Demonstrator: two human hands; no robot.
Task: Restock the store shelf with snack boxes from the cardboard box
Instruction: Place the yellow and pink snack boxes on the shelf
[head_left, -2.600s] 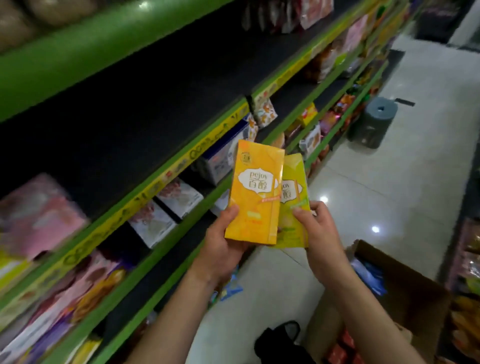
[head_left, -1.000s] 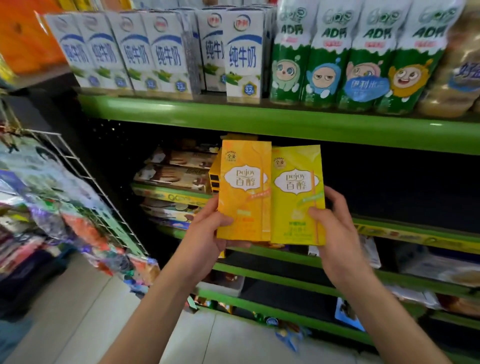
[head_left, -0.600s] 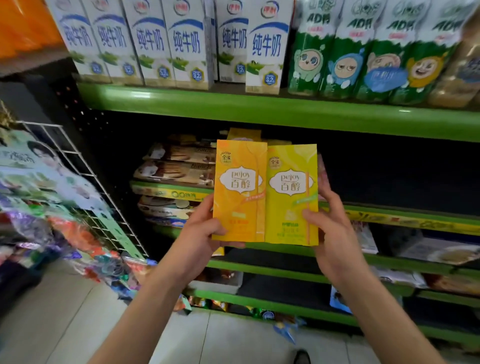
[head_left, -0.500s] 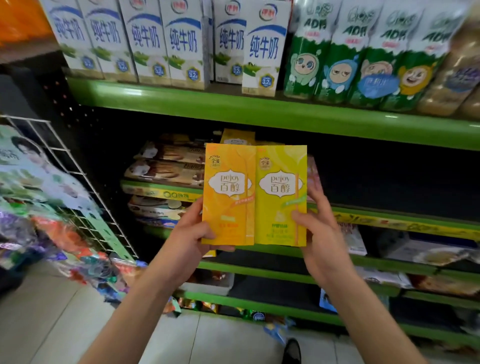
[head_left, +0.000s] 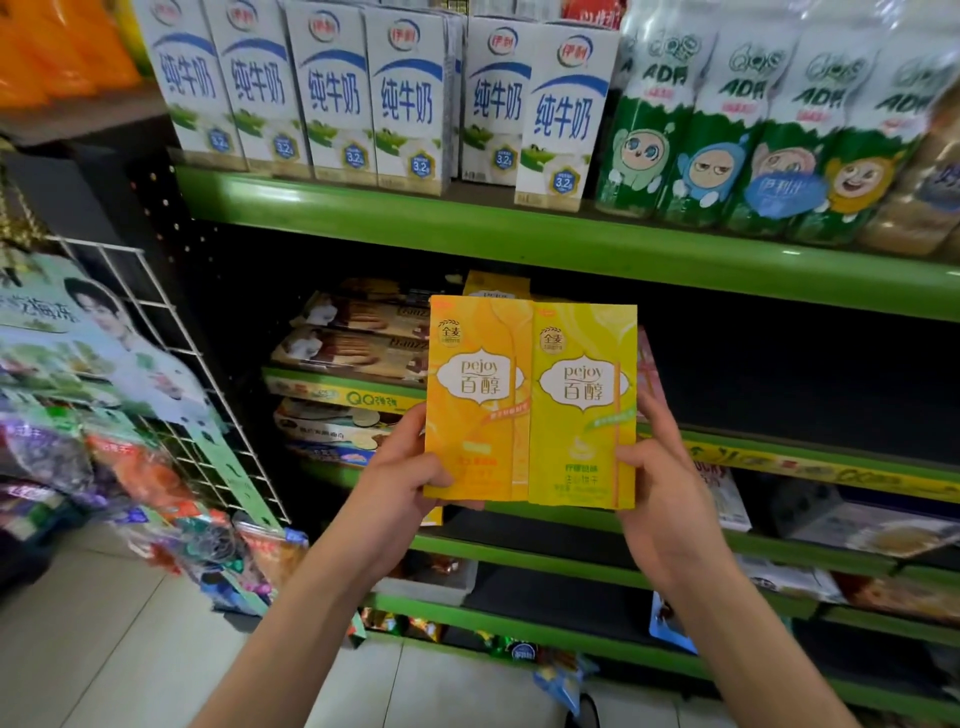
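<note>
Left hand (head_left: 402, 483) gripped orange snack box (head_left: 475, 400), right hand (head_left: 660, 483) the yellow snack box (head_left: 584, 410), near shelf's (head_left: 779, 452) front edge. Probably light, stiff, crushable; best held by lower side edges.

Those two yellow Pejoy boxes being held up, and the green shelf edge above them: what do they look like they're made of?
Orange-yellow box and lemon-yellow box: probably thin printed cardboard with a slightly glossy coat; flat faces, crisp straight edges, soft sheen. Green shelf edge: likely painted metal; smooth, rounded lip with bright light glints, though plastic trim can't be ruled out.
</note>
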